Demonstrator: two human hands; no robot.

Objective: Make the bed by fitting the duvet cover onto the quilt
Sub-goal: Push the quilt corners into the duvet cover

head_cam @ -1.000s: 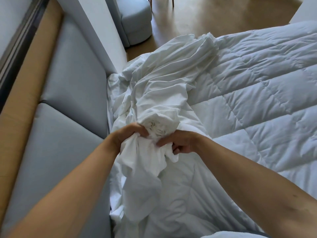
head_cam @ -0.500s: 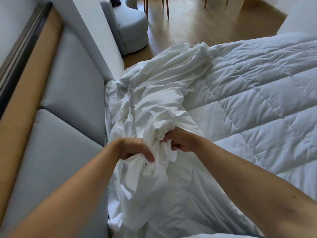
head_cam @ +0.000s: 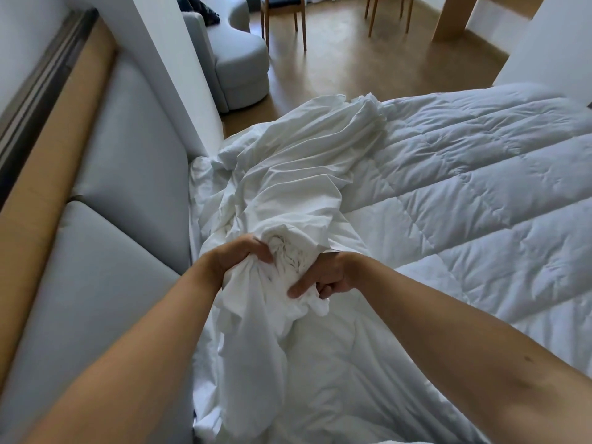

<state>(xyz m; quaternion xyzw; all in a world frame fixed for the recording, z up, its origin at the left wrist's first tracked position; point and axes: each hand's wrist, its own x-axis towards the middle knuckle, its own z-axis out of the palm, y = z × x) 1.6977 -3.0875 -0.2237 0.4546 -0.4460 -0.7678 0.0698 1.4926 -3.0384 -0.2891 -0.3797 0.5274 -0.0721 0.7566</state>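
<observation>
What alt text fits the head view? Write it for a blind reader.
Both hands, left hand and right hand, grip a bunched white duvet cover over a quilt spread on the bed. A grey padded headboard runs along the left.

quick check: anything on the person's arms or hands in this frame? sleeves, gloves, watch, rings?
Both forearms are bare for as far as they show; no sleeve edge or cuff enters the head view. The left hand and right hand wear no gloves. No watch or band shows at either wrist, and no ring on the visible fingers. The right forearm carries a few small dark marks near the frame's right edge.
</observation>
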